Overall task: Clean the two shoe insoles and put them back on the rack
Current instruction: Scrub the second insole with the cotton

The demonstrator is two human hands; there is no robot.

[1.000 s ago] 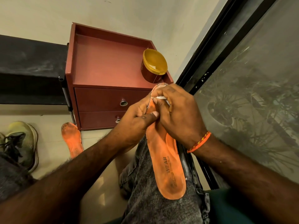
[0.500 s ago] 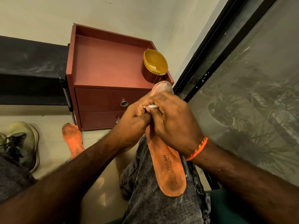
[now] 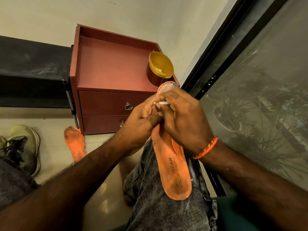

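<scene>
An orange insole (image 3: 173,170) printed "WEAR" lies along my right thigh, heel towards me, with its whitish toe end (image 3: 167,86) sticking out past my fingers. My left hand (image 3: 141,122) grips the insole's left edge near the front. My right hand (image 3: 181,119) presses a small white wipe (image 3: 162,102) onto the front part of the insole, fingers closed over it. A second orange insole (image 3: 75,144), dirty at the toe, lies on the floor beside the cabinet. The black rack (image 3: 33,72) stands at the left.
A red two-drawer cabinet (image 3: 113,67) stands against the wall with an open yellow tub (image 3: 160,67) on its top right corner. A greenish sneaker (image 3: 25,145) sits on the floor at the left. A dark-framed glass door (image 3: 250,80) runs along the right.
My right hand with the wipe has shifted slightly along the front of the insole, and more of the whitish toe end shows. My left hand keeps its grip.
</scene>
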